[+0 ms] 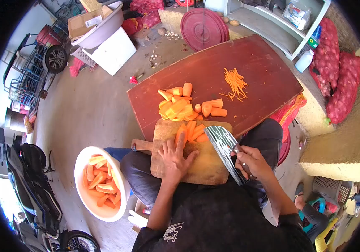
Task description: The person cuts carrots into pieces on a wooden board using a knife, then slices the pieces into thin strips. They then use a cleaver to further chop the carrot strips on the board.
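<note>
My right hand [250,161] grips the dark handle of a broad kitchen knife [223,145], its blade tilted over the right side of a wooden cutting board [209,170]. The board lies across my lap, against the table edge. My left hand [173,158] rests on the board with fingers spread, the fingertips touching carrot slices [194,131] at its far side. Beyond it, a pile of cut carrot [175,107] and several carrot chunks [213,108] lie on the red-brown table [196,75]. Thin carrot strips [235,84] form a small heap farther back.
On the floor to my left stands a white tub [79,178] holding carrot pieces. A motorcycle [37,180] is parked at far left. Red mesh sacks [344,90] lean at right, near a metal shelf [255,21]. Another person's leg [312,214] shows at lower right.
</note>
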`<move>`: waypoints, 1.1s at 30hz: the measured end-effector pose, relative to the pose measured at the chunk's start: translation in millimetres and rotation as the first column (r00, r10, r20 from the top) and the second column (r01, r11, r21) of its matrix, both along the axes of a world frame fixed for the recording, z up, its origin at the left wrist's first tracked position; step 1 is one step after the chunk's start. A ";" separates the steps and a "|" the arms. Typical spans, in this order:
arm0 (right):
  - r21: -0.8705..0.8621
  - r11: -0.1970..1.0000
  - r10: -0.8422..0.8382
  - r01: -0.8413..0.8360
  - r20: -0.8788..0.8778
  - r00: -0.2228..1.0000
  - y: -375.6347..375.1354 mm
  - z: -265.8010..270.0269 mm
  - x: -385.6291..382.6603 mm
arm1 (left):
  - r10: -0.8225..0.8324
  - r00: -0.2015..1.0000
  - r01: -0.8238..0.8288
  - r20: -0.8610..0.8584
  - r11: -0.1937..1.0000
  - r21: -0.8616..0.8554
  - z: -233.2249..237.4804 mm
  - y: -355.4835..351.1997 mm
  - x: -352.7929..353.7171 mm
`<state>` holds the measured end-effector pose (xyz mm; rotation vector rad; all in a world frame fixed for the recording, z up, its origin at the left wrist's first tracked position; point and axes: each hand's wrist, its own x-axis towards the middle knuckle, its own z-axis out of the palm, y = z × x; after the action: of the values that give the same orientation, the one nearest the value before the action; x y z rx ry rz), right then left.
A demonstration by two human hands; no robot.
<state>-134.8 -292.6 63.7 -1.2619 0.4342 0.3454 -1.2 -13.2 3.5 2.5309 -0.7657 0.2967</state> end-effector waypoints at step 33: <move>-0.651 0.759 0.306 -0.014 0.337 0.890 9.9 5.9 59.3 | 0.110 0.994 -0.110 0.007 0.991 0.078 -7.7 -37.8 88.7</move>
<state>-75.6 -282.7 69.6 -2.0048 0.0424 0.0456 87.5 -51.0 -4.2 2.6526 -0.6520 0.3120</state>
